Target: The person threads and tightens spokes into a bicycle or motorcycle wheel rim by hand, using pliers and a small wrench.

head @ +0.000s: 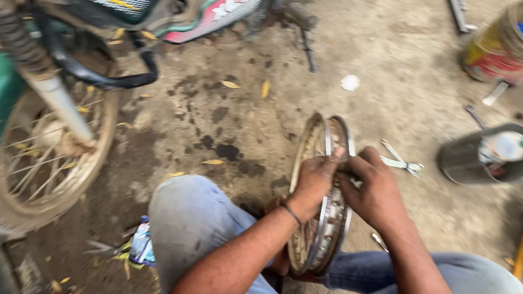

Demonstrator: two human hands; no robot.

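Observation:
A bare metal wheel rim [319, 139] stands upright on its edge between my knees, seen nearly edge-on. My left hand [313, 182] grips its left side, the fingers curled over the rim's upper part. My right hand [376, 192] holds the right side at the same height, fingers closed against the rim. Both forearms reach in from below. My legs in blue jeans [195, 220] frame the rim on either side. What lies between the fingers and the rim is blurred.
A motorcycle's spoked front wheel [46, 160] and green mudguard fill the left. Loose spanners [402, 160] lie on the stained concrete right of the rim. A dark tin [465, 162] with a bottle and a painted bucket [510, 42] stand at the right.

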